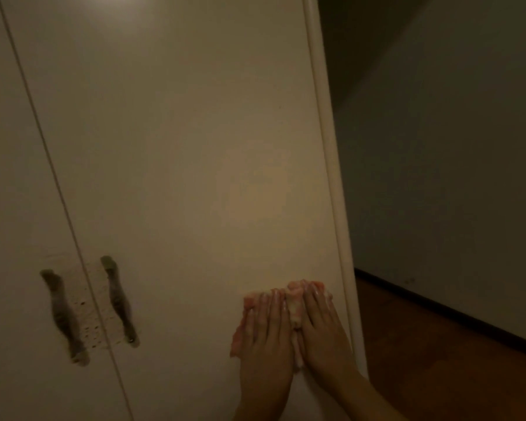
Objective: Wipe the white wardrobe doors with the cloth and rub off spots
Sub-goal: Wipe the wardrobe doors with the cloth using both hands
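The right white wardrobe door (176, 165) fills most of the view in dim light. A pink cloth (295, 308) is pressed flat against its lower right part, close to the door's right edge. My left hand (266, 329) lies flat on the cloth's left half, fingers pointing up. My right hand (319, 320) lies flat on its right half, beside the left hand. The cloth shows between and around the fingers. The left door (9, 238) is seen at the far left.
Two dark curved handles (119, 302) (63, 314) flank the seam between the doors, with a worn patch between them. The wardrobe's rounded right frame (331, 165) borders a dark wall (453, 147). A wooden floor (438, 360) with a dark skirting lies at the lower right.
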Demonstrator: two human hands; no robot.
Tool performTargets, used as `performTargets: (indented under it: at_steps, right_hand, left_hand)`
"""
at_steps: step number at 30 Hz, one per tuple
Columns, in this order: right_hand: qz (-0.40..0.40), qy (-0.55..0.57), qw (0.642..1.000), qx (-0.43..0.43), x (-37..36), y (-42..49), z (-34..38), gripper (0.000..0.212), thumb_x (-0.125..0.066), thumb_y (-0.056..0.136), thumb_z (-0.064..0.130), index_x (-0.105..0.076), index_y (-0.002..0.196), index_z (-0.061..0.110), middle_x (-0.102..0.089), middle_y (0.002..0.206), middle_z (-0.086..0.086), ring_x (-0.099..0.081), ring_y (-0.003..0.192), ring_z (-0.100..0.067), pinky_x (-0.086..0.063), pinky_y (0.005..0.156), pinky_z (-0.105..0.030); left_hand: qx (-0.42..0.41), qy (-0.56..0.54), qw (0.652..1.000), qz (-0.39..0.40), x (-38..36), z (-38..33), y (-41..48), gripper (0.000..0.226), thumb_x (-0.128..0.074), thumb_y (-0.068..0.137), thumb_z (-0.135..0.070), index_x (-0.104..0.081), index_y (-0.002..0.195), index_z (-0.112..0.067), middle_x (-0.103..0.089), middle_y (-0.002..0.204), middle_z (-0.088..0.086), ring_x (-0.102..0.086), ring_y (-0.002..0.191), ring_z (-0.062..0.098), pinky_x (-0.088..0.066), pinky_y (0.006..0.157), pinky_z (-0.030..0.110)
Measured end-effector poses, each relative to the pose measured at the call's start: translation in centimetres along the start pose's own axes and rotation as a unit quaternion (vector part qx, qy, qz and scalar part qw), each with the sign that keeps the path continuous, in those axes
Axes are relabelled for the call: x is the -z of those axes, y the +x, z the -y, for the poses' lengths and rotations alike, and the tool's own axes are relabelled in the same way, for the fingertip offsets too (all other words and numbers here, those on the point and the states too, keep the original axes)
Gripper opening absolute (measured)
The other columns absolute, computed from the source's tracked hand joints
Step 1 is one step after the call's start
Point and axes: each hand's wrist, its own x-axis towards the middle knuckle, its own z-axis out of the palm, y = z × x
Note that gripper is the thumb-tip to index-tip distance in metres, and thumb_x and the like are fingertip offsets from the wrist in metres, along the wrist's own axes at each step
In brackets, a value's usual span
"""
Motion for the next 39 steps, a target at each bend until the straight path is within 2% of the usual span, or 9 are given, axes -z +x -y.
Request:
performTargets:
  at_steps: [3, 10, 15, 18, 21, 26, 30, 36, 39]
  right_hand:
    - [-0.008, 0.0, 1.0, -0.015, 0.2, -0.2, -1.9, 0.08, -0.043, 0.091, 0.032, -0.004, 0.159, 0.012, -0.023, 0.16, -0.015, -0.019, 0.149, -0.031, -0.007, 0.122, -0.038]
    - [0.009, -0.02, 1.0, -0.003, 1.0, 0.0, -5.5, 0.075, -0.042, 0.096, 0.033, -0.007, 0.159, 0.012, -0.023, 0.162, -0.015, -0.018, 0.15, -0.033, -0.02, 0.116, -0.048]
    - [0.002, -0.031, 0.999, 0.008, 2.2, 0.8, -6.7, 0.076, -0.042, 0.095, 0.035, -0.005, 0.159, 0.014, -0.021, 0.161, -0.014, -0.008, 0.152, -0.026, -0.014, 0.12, -0.042]
    - [0.019, -0.039, 0.999, 0.009, 2.3, 1.4, -7.6, 0.07, -0.041, 0.097, 0.035, -0.018, 0.157, 0.009, -0.02, 0.162, -0.015, -0.011, 0.152, -0.028, -0.013, 0.121, -0.045]
    - [0.029, -0.044, 0.999, -0.003, 2.6, 2.6, -8.0, 0.066, -0.039, 0.097, 0.035, -0.026, 0.155, 0.006, -0.021, 0.162, -0.015, -0.01, 0.152, -0.029, -0.005, 0.123, -0.042]
    - [-0.005, 0.012, 1.0, -0.007, 4.9, 6.7, -7.5, 0.064, -0.03, 0.103, 0.044, -0.021, 0.157, 0.009, -0.012, 0.165, -0.011, -0.007, 0.152, -0.031, -0.003, 0.123, -0.039]
    - [-0.026, 0.035, 0.999, 0.013, 7.1, 11.1, -7.1, 0.066, -0.018, 0.105, 0.049, -0.018, 0.157, 0.008, -0.011, 0.165, -0.012, -0.002, 0.153, -0.027, -0.01, 0.121, -0.049]
    - [-0.038, 0.008, 0.999, 0.021, 10.4, 17.6, -7.1, 0.072, -0.021, 0.1, 0.052, -0.011, 0.158, 0.01, 0.001, 0.165, -0.011, 0.01, 0.152, -0.025, 0.0, 0.123, -0.045]
    - [-0.057, -0.006, 0.998, 0.031, 12.2, 20.7, -6.9, 0.07, -0.021, 0.101, 0.049, -0.007, 0.158, 0.011, 0.005, 0.165, -0.009, 0.015, 0.151, -0.022, 0.004, 0.123, -0.042]
  left_hand:
    - [-0.011, -0.02, 1.0, 0.003, -0.5, -1.4, 1.0, 0.078, -0.041, 0.084, -0.029, -0.01, 0.151, -0.003, -0.039, 0.147, 0.012, -0.026, 0.14, 0.035, -0.016, 0.114, 0.048]
    - [-0.027, -0.025, 0.999, 0.026, -1.7, -3.7, 2.8, 0.077, -0.04, 0.084, -0.03, -0.01, 0.151, -0.004, -0.036, 0.151, 0.014, -0.021, 0.143, 0.034, -0.016, 0.114, 0.046]
    - [-0.027, -0.021, 0.998, 0.043, -2.1, -4.9, 4.0, 0.071, -0.04, 0.086, -0.031, -0.02, 0.149, -0.004, -0.035, 0.151, 0.012, -0.019, 0.143, 0.034, -0.015, 0.114, 0.045]
    - [-0.042, -0.019, 0.997, 0.069, -2.2, -4.9, 4.8, 0.067, -0.041, 0.086, -0.032, -0.03, 0.146, -0.005, -0.036, 0.151, 0.012, -0.025, 0.142, 0.031, -0.019, 0.112, 0.045]
    - [-0.045, -0.024, 0.996, 0.076, -1.8, -4.6, 6.1, 0.064, -0.043, 0.085, -0.031, -0.039, 0.144, -0.007, -0.038, 0.151, 0.011, -0.029, 0.142, 0.028, -0.018, 0.113, 0.044]
    - [-0.021, -0.044, 0.997, 0.055, -0.6, -3.7, 10.0, 0.06, -0.04, 0.089, -0.029, -0.036, 0.145, -0.007, -0.036, 0.152, 0.012, -0.031, 0.142, 0.029, -0.025, 0.111, 0.044]
    - [-0.005, -0.045, 0.999, 0.024, 1.0, -2.5, 13.9, 0.058, -0.038, 0.091, -0.027, -0.034, 0.145, -0.005, -0.038, 0.15, 0.013, -0.033, 0.141, 0.029, -0.022, 0.113, 0.044]
    - [0.005, 0.002, 1.0, 0.003, 3.5, -0.3, 19.8, 0.065, -0.043, 0.091, -0.032, -0.027, 0.148, -0.006, -0.019, 0.155, 0.012, -0.019, 0.146, 0.033, -0.01, 0.117, 0.046]
    - [0.017, 0.015, 1.0, -0.008, 4.7, 0.8, 22.9, 0.067, -0.045, 0.092, -0.034, -0.024, 0.15, -0.007, -0.021, 0.157, 0.013, -0.015, 0.147, 0.032, -0.005, 0.118, 0.045]
